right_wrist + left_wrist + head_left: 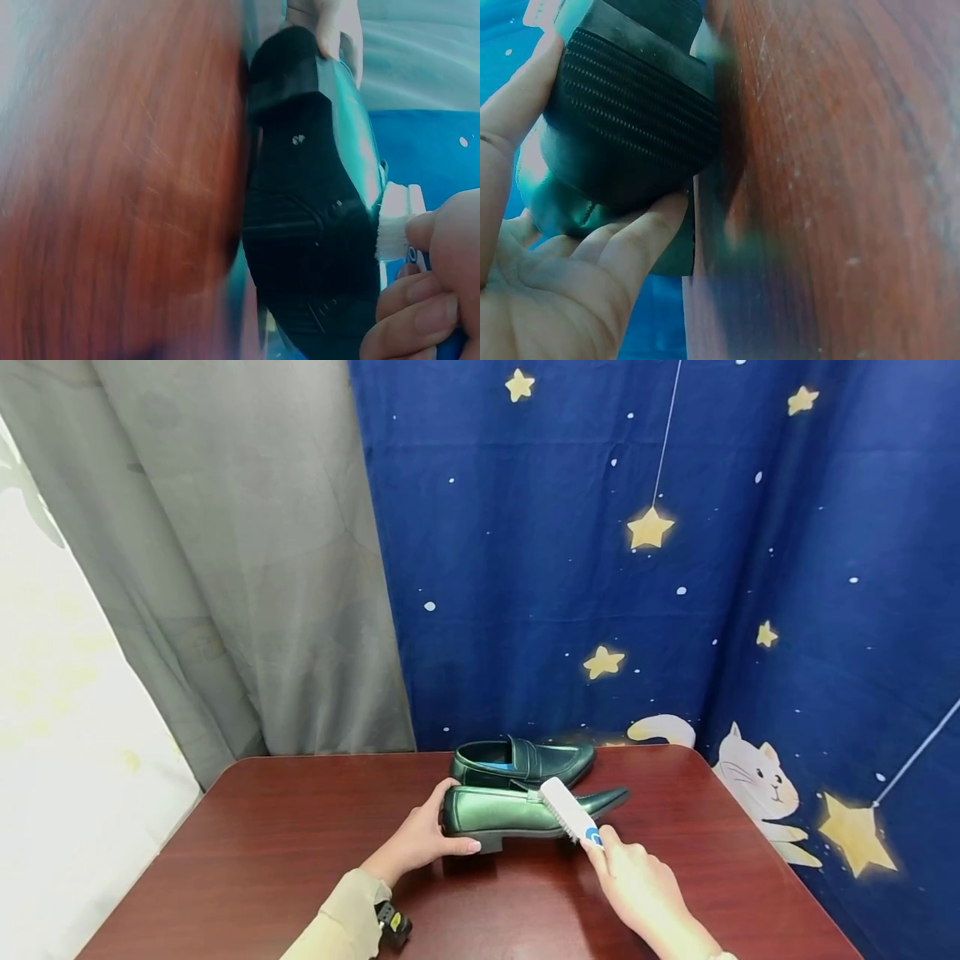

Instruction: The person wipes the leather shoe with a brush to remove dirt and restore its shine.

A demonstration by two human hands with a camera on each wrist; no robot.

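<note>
A dark green leather loafer [491, 811] lies tilted on its side, its sole turned toward me. My left hand [420, 835] grips it by the heel, thumb at the heel block and fingers around the back; the left wrist view shows the ridged heel [630, 112] between thumb and fingers. In my right hand [637, 881] is a white brush [567, 808], held by its handle, with bristles against the shoe's upper near the strap. The right wrist view shows the black sole [300, 195] and the brush's white bristles [391, 225] at the shoe's side.
The matching loafer [551, 762] stands upright just behind, near the far edge of the reddish-brown table [300, 843]. Beyond that edge hang a grey curtain [292, 568] and a blue star-patterned curtain [525, 568]. A black strapped device [393, 924] sits at my left wrist.
</note>
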